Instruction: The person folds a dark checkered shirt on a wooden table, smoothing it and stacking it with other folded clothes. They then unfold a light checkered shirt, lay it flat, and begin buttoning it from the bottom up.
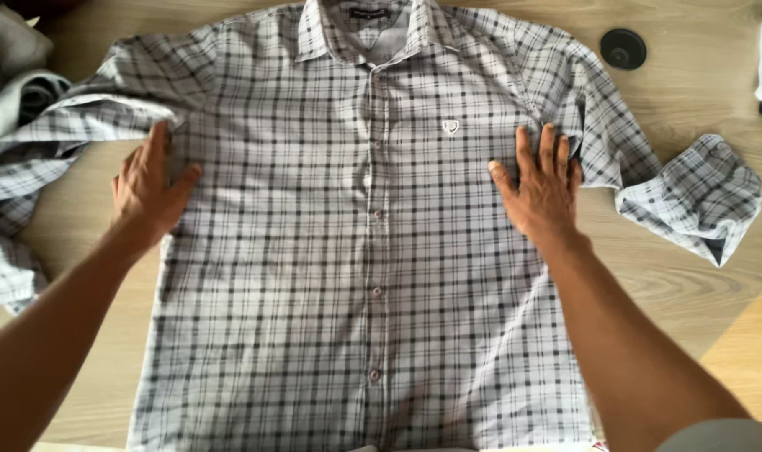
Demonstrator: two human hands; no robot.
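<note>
The left hand (149,191) and the right hand (543,186) both lie spread flat on the one checked shirt (364,251), which is laid face up and buttoned along the middle of the wooden bench (699,276). Uneven pressing could drag the cloth and crease it, or pull the bunched right sleeve (691,197) and the left sleeve (38,159) further askew. I count two hands, one shirt, four visible buttons and one black disc (623,48) at the far right.

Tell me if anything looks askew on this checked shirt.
The grey checked button-up shirt lies flat, but its sleeve at the image's right is crumpled and folded back, and the other sleeve is bunched up.
</note>
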